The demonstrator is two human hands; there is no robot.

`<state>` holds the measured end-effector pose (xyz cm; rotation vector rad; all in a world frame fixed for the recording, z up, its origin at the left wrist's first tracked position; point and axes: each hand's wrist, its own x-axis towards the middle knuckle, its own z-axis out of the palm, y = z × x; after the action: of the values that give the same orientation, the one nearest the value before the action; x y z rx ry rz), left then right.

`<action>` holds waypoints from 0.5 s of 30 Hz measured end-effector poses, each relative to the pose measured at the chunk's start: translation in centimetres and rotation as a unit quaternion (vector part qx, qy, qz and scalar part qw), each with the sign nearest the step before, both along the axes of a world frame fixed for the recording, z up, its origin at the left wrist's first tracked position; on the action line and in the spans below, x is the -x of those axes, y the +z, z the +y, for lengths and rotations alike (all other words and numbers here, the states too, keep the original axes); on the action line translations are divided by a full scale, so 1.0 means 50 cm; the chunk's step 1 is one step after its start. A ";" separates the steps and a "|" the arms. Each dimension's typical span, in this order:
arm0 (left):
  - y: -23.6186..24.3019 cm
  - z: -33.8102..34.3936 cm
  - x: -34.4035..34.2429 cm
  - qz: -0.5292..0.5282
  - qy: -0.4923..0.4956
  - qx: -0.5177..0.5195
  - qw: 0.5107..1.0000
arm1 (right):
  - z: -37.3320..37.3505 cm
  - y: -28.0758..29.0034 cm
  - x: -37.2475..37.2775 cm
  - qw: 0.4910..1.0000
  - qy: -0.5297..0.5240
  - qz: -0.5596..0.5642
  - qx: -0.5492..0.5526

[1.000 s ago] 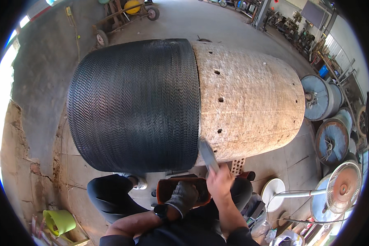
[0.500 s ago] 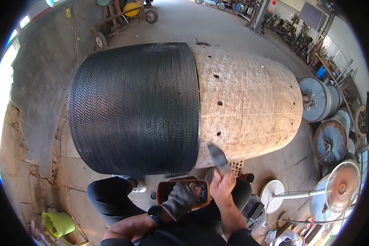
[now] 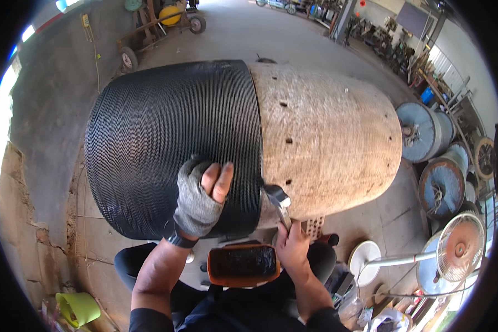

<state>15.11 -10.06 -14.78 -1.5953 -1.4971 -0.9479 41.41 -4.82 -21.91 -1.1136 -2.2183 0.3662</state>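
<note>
A large horizontal drum is wound with ridged black wire [image 3: 166, 127] on its left section; its right section [image 3: 332, 133] is pale, rough and dotted with holes. My left hand [image 3: 199, 196], in a grey glove with bare fingertips, is closed over the black section; whatever it holds is hidden. My right hand [image 3: 293, 246] grips a steel hammer-like tool [image 3: 278, 196], its head beside the boundary between the two sections. Below my hands an orange tub [image 3: 216, 276] with dark, unclear contents stands between my legs.
Blue metal reels [image 3: 442, 193] lie along the right, near a standing fan [image 3: 459, 249]. A green bucket [image 3: 74, 307] sits at lower left. A wheeled cart [image 3: 155, 33] is by the left wall, and machinery [image 3: 376, 39] lines the far right wall.
My left hand has risen from the orange tub onto the black wound section. My right hand with the tool has shifted slightly, the tool's head swinging back toward the boundary.
</note>
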 end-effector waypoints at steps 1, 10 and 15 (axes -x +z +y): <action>-0.002 -0.001 -0.004 0.006 0.010 0.000 1.000 | -0.006 0.008 -0.001 0.997 0.014 0.058 -0.043; -0.009 0.000 -0.006 0.012 0.036 0.008 0.999 | -0.020 0.016 -0.003 0.997 -0.007 0.079 0.009; -0.001 0.006 -0.003 0.006 0.051 0.023 0.998 | -0.029 0.014 0.002 0.987 0.005 0.132 -0.089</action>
<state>15.24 -9.78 -14.84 -1.5388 -1.5857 -0.8512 41.33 -6.27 -21.20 -0.9035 -1.9813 0.2956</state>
